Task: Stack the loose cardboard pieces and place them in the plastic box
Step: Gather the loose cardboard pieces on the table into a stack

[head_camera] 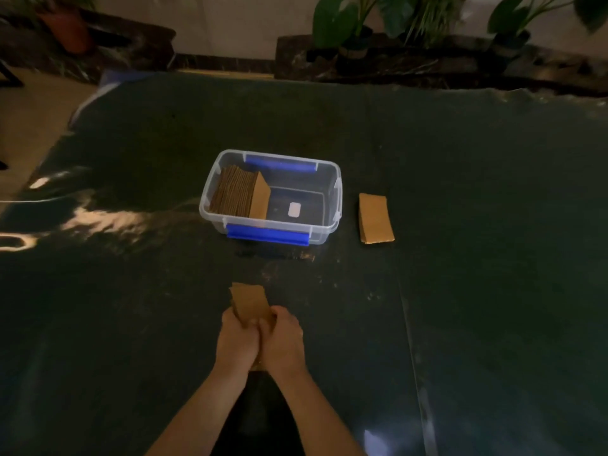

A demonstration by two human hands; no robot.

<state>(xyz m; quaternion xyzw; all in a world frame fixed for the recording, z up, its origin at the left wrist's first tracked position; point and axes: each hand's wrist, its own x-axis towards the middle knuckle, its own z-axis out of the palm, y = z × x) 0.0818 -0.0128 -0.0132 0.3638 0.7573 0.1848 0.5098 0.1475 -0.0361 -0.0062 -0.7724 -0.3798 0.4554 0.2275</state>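
Note:
A clear plastic box (332, 222) with blue clips stands in the middle of the dark table. Several cardboard pieces (238, 194) stand on edge in its left half. Another small stack of cardboard (375, 218) lies flat on the table just right of the box. Near the front, my left hand (235, 340) and my right hand (283, 342) are pressed together, both gripping the lower end of a brown cardboard stack (249, 302) that sticks up and away from my fingers.
The table is covered by a dark glossy sheet (477, 307) with glare patches at the left. A small white label (293, 209) lies on the box floor. Potted plants (355, 24) line a ledge behind the table's far edge.

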